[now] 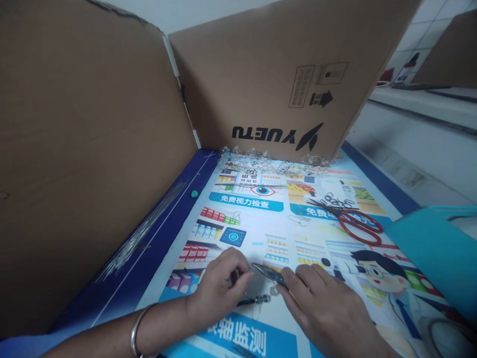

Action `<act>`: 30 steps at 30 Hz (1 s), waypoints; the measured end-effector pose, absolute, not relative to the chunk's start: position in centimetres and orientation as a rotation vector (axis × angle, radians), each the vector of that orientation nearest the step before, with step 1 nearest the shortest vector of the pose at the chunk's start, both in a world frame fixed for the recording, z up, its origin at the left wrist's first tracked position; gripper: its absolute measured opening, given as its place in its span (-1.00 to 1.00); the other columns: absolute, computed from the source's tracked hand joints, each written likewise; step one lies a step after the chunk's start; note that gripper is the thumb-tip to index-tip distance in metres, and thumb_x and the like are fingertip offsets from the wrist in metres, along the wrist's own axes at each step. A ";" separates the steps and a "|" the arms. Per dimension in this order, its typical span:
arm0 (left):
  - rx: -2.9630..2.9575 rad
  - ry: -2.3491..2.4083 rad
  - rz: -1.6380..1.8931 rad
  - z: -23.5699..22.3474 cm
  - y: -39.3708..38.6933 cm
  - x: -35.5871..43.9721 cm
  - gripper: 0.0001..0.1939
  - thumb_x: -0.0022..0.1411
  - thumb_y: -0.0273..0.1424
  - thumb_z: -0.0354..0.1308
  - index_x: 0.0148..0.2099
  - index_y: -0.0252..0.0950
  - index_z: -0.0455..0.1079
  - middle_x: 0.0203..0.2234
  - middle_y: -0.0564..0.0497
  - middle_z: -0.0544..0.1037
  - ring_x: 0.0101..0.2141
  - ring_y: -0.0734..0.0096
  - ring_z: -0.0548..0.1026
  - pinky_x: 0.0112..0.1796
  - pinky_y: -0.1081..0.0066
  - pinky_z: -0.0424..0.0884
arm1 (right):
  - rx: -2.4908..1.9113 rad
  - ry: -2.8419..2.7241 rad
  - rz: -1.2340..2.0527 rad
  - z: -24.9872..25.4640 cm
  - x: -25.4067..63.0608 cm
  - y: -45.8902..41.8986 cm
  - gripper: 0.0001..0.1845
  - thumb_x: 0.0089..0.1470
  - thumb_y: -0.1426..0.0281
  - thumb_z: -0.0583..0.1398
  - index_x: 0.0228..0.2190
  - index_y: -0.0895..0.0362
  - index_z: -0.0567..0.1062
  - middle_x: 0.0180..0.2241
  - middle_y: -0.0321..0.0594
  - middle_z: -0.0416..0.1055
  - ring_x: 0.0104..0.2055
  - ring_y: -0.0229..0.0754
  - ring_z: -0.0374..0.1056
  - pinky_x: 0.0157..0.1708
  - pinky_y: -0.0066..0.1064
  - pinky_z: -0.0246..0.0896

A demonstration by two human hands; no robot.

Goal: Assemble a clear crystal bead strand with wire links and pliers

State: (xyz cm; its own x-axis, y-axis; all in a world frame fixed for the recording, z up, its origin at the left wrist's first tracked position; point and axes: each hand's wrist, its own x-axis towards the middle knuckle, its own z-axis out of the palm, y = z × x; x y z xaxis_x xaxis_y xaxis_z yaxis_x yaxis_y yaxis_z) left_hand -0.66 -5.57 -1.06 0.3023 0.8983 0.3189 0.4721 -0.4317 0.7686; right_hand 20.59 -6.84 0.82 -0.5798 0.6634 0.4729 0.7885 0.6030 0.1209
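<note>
My right hand (328, 303) is wrapped round a pair of pliers (267, 272), whose narrow metal jaws point left. Close to the jaw tips, my left hand (227, 278) is closed, thumb against curled fingers. Whatever it pinches is too small or hidden to make out. Below and between the hands lies a dark, thin piece with shiny bead-like parts (264, 299) at its end. A small clear piece (275, 291) sits just under the pliers, beside my right fingers.
Red-handled scissors (359, 226) lie at right near several metal rings (335, 200). Straight thin wires (141, 231) run along the left edge, with a green lump (194, 194) nearby. Clear wire-like pieces (253, 156) line the cardboard wall (261, 89). A teal object (436, 253) stands at right.
</note>
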 end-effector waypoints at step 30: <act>1.366 0.916 0.990 -1.1 -3.5 -0.9 -0.84 0.09 -0.52 0.16 -0.44 -0.33 0.21 -0.46 0.04 0.40 -0.48 0.54 0.36 -0.43 0.50 0.28 | -1.327 -2.396 0.509 -0.3 22.4 -4.9 -0.75 0.16 0.25 0.00 -0.22 0.06 0.39 -0.30 -0.15 0.37 -0.25 -0.10 0.30 -0.28 -0.30 0.20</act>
State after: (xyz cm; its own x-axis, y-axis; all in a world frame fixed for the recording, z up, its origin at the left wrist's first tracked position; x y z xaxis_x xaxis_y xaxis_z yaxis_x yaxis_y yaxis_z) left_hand -0.94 -3.55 -1.06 0.3376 0.9403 0.0441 -0.0287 -0.0365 0.9989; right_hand 22.44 -4.94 -0.27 -0.4979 0.8573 0.1309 0.7299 0.4957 -0.4707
